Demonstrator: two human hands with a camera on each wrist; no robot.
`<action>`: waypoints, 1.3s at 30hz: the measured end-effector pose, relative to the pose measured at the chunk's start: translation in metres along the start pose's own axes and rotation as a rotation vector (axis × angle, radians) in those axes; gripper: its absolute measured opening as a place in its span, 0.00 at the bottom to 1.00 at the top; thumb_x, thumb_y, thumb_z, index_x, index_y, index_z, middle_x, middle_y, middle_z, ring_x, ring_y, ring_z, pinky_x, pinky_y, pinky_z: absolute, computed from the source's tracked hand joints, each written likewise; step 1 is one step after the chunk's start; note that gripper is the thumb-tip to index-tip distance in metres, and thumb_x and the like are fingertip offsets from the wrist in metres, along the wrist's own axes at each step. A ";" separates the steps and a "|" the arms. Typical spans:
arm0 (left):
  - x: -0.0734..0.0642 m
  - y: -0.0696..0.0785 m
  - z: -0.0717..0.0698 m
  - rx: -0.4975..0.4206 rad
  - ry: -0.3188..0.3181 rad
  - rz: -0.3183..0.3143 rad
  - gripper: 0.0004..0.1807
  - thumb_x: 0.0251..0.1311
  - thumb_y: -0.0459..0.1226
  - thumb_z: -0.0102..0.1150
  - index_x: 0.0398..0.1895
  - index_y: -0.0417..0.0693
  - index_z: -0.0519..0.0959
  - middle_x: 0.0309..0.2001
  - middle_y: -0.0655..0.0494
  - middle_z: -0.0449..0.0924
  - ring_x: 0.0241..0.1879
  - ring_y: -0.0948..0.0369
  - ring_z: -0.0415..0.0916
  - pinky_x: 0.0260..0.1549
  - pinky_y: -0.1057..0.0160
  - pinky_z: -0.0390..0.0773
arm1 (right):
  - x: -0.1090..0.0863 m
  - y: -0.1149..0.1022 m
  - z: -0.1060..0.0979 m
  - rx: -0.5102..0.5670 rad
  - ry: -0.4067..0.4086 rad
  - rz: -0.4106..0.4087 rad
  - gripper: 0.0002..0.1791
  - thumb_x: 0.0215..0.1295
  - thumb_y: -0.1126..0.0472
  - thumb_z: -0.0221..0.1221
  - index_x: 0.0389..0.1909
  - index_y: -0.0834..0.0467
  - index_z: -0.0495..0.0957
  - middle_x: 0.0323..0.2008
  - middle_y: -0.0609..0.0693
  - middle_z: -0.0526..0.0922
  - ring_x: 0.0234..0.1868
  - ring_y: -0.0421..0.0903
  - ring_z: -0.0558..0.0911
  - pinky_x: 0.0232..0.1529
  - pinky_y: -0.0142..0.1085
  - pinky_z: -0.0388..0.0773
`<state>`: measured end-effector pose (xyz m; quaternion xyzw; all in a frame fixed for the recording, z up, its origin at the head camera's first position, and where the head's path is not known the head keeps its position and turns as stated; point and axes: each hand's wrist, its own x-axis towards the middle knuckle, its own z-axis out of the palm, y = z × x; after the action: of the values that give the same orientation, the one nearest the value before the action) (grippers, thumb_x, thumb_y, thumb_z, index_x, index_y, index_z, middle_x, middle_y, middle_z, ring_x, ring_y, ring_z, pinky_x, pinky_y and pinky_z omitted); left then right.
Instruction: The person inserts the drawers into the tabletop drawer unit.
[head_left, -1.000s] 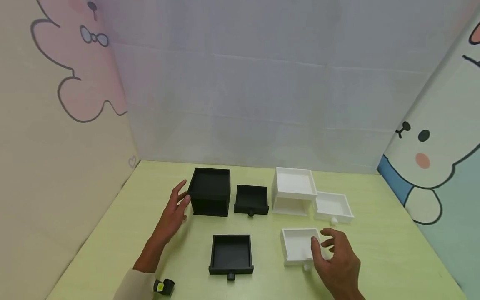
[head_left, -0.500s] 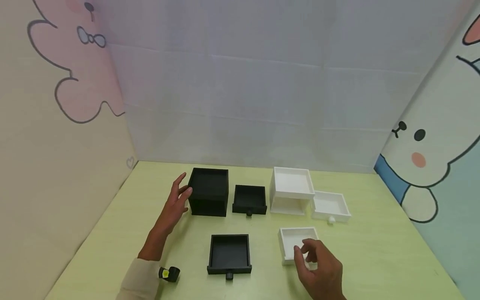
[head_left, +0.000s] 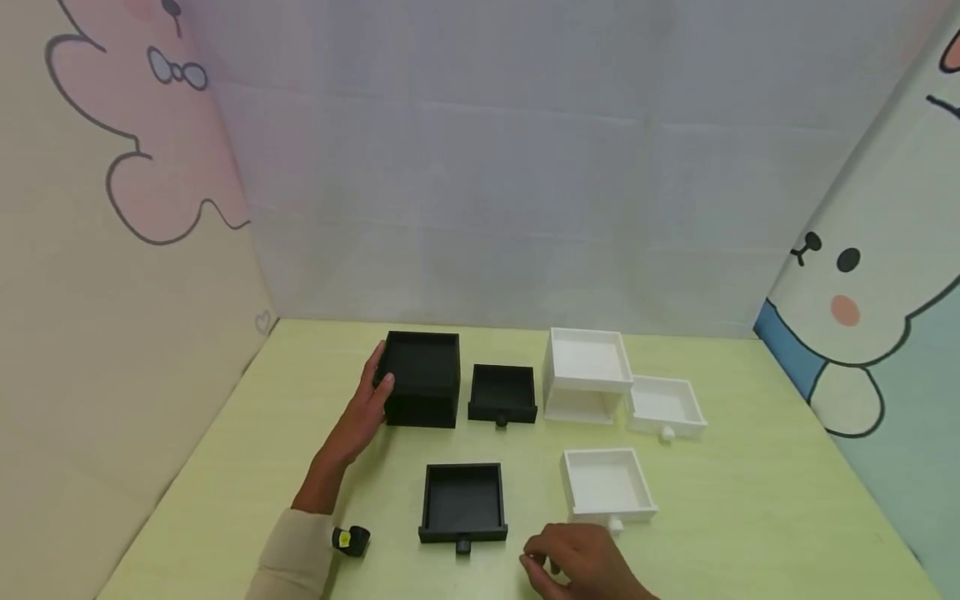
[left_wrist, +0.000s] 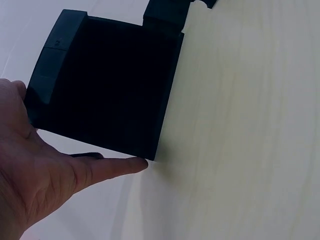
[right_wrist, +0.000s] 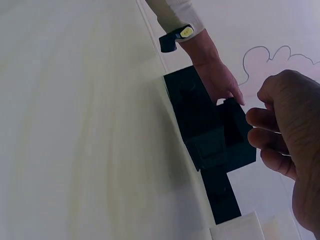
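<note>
My left hand [head_left: 360,421] lies against the left side of a black drawer cabinet [head_left: 420,396], its fingers along that side and its thumb at the front edge. In the left wrist view, the straight thumb [left_wrist: 115,169] runs beside the dark, hollow cabinet [left_wrist: 115,85]. Over the near part of the table, my right hand [head_left: 581,562] has loosely curled fingers and holds nothing. Closest to it are a black drawer [head_left: 462,504] on its left and a white drawer [head_left: 607,487] beyond it. Both drawers sit flat with their knobs facing me.
A smaller black drawer [head_left: 502,393] stands right of the black cabinet. Farther right are a white cabinet [head_left: 588,362] with an open front and another white drawer [head_left: 665,404]. A white back wall [head_left: 487,208] and patterned side walls bound the pale table [head_left: 772,500].
My left hand has come to rest against the black cabinet's side. From beside the near white drawer, my right hand has moved left and toward me. The drawers stay put.
</note>
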<state>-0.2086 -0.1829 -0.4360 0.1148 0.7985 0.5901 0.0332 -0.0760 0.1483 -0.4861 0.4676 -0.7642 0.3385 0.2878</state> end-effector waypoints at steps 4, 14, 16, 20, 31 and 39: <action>-0.001 0.002 0.000 0.042 0.023 0.008 0.34 0.80 0.44 0.36 0.81 0.55 0.37 0.80 0.42 0.31 0.75 0.35 0.37 0.62 0.28 0.53 | 0.001 -0.005 0.012 0.042 -0.016 -0.017 0.06 0.72 0.59 0.56 0.33 0.51 0.79 0.24 0.37 0.77 0.22 0.27 0.73 0.28 0.14 0.65; 0.003 0.000 0.001 0.016 0.030 -0.015 0.33 0.80 0.43 0.38 0.81 0.53 0.41 0.80 0.43 0.33 0.75 0.37 0.43 0.62 0.31 0.57 | 0.002 -0.019 0.021 0.082 -0.053 0.319 0.04 0.64 0.59 0.66 0.33 0.52 0.79 0.24 0.36 0.81 0.23 0.23 0.77 0.24 0.18 0.71; 0.002 0.000 0.000 0.015 0.032 -0.028 0.33 0.80 0.43 0.38 0.81 0.54 0.41 0.80 0.43 0.32 0.74 0.36 0.44 0.61 0.31 0.59 | 0.005 -0.025 0.022 0.208 -0.105 0.434 0.05 0.63 0.60 0.67 0.34 0.54 0.80 0.25 0.37 0.83 0.24 0.23 0.78 0.24 0.20 0.73; 0.000 0.001 0.000 0.002 0.023 -0.038 0.33 0.80 0.43 0.38 0.81 0.54 0.41 0.80 0.43 0.32 0.74 0.35 0.44 0.61 0.30 0.59 | 0.012 -0.034 0.022 0.525 -0.226 0.787 0.08 0.64 0.58 0.67 0.34 0.58 0.81 0.26 0.42 0.86 0.23 0.29 0.81 0.25 0.28 0.78; 0.000 0.001 0.000 0.008 0.010 -0.032 0.33 0.80 0.44 0.38 0.81 0.55 0.41 0.80 0.43 0.32 0.74 0.34 0.44 0.59 0.29 0.59 | 0.016 -0.041 0.037 0.756 -0.238 1.313 0.11 0.60 0.58 0.69 0.34 0.63 0.83 0.27 0.55 0.87 0.30 0.49 0.87 0.33 0.43 0.81; -0.002 0.001 -0.003 0.004 0.003 -0.038 0.33 0.80 0.45 0.38 0.81 0.56 0.40 0.80 0.44 0.31 0.74 0.34 0.43 0.59 0.28 0.58 | 0.020 -0.047 0.048 0.924 -0.107 1.502 0.12 0.60 0.61 0.69 0.37 0.65 0.82 0.31 0.57 0.87 0.29 0.51 0.88 0.33 0.41 0.84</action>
<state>-0.2074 -0.1856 -0.4349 0.0985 0.8016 0.5881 0.0431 -0.0466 0.0842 -0.4888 -0.0735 -0.6689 0.6908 -0.2644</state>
